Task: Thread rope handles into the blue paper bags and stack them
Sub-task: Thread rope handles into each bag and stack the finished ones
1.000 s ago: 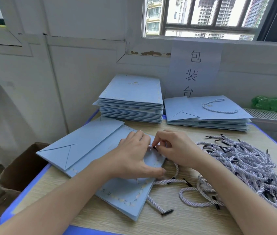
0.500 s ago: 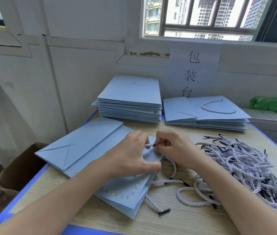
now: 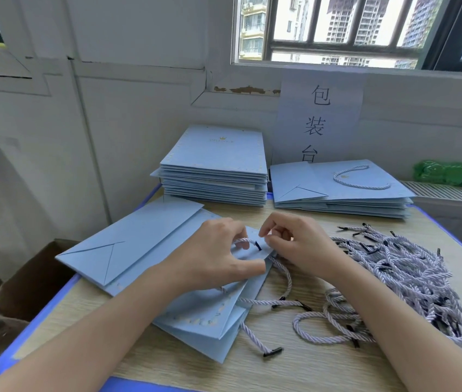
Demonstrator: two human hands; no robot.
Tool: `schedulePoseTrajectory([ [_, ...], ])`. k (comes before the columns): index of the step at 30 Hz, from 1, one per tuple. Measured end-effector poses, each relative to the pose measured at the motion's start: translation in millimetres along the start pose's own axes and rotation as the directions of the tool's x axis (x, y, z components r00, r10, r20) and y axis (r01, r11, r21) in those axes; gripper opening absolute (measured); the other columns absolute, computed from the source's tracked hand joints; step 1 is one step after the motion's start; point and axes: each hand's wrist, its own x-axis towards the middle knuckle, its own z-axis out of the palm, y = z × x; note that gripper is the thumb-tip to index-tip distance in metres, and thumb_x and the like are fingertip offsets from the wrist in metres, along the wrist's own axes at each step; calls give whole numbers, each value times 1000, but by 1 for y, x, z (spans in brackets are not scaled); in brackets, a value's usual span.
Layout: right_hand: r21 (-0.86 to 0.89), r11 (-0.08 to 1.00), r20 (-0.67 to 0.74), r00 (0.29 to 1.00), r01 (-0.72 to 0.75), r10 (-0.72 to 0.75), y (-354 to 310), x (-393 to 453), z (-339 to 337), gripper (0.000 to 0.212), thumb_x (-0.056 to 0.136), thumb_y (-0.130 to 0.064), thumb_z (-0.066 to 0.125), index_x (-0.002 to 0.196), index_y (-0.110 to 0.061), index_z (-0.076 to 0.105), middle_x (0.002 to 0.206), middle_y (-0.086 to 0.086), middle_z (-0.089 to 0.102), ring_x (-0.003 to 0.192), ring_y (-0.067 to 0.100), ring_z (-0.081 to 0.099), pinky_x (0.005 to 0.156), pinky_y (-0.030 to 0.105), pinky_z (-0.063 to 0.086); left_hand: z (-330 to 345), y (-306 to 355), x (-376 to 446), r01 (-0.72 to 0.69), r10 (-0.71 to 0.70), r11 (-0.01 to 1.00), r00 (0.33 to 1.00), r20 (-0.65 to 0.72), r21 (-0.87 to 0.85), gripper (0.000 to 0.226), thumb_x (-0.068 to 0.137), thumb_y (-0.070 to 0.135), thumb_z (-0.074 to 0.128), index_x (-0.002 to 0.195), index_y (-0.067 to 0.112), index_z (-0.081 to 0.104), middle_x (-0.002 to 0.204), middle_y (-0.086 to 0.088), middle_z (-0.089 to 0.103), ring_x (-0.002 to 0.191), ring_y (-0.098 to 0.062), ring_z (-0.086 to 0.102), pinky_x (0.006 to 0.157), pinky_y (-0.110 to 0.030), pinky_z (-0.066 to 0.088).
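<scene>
Rope, a twisted pale-lilac cord with a black tip [image 3: 257, 245], has now emerged through the flat light-blue paper bag [image 3: 150, 250] on the wooden counter [image 3: 309, 363], left-hand fingers [image 3: 239, 244] pinching it while the right hand [image 3: 294, 244] pinches loosely beside it, so this end looks threaded.

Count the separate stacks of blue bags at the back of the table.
2: a taller stack left of the paper sign, and a lower stack right of it, topped by a bag with a rope handle.
</scene>
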Motion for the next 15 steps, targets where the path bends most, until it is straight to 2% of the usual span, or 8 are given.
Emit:
schedulePoseTrajectory([
  [4, 5, 998, 35, 997, 61, -61, -7, -2, -1, 25, 86, -9, 60, 90, -31, 71, 74, -8, 48, 64, -3, 46, 61, 10, 35, -3, -2, 0, 18, -17, 999, 1000, 12, -41, 56, 51, 67, 47, 88, 25, 53, 95, 8, 60, 94, -8, 54, 79, -25, 46],
  [8, -100, 995, 57, 998, 28, -23, -8, -2, 1, 24, 88, -16, 56, 93, -31, 74, 80, -10, 47, 67, -1, 46, 62, 13, 33, -4, -2, -1, 26, -26, 999, 999, 23, -35, 44, 60, 57, 56, 89, 25, 54, 99, 9, 61, 98, -5, 55, 83, -23, 47],
  [10, -123, 992, 94, 995, -13, 25, -10, -1, 0, 27, 90, -19, 50, 95, -32, 73, 83, -11, 46, 70, -1, 44, 62, 16, 31, -5, -3, -2, 36, -36, 999, 999, 2, -35, 46, 55, 63, 54, 85, 27, 58, 95, 10, 64, 95, -4, 57, 82, -24, 48],
  [12, -57, 997, 118, 991, -55, 61, -12, -1, -2, 30, 89, -25, 43, 87, -33, 72, 85, -9, 46, 70, -2, 45, 63, 14, 32, -5, -3, -1, 34, -35, 999, 999, -35, -15, 52, 51, 69, 48, 78, 28, 65, 85, 11, 66, 87, -5, 59, 80, -32, 51],
  [14, 9, 998, 83, 995, -60, 59, -14, -1, -3, 30, 85, -24, 42, 80, -31, 71, 83, -7, 48, 68, -4, 45, 61, 10, 32, -8, -2, -1, 45, -45, 999, 997, -70, 2, 53, 52, 69, 46, 70, 25, 70, 75, 9, 68, 78, -6, 60, 75, -34, 52],
  [15, 31, 998, 33, 998, -49, 48, -15, -2, -4, 28, 86, -17, 46, 79, -27, 70, 81, -6, 48, 66, -3, 45, 61, 11, 33, -10, -1, -1, 47, -47, 999, 996, -82, 5, 54, 53, 68, 45, 67, 23, 72, 72, 8, 69, 75, -6, 61, 73, -33, 52],
])
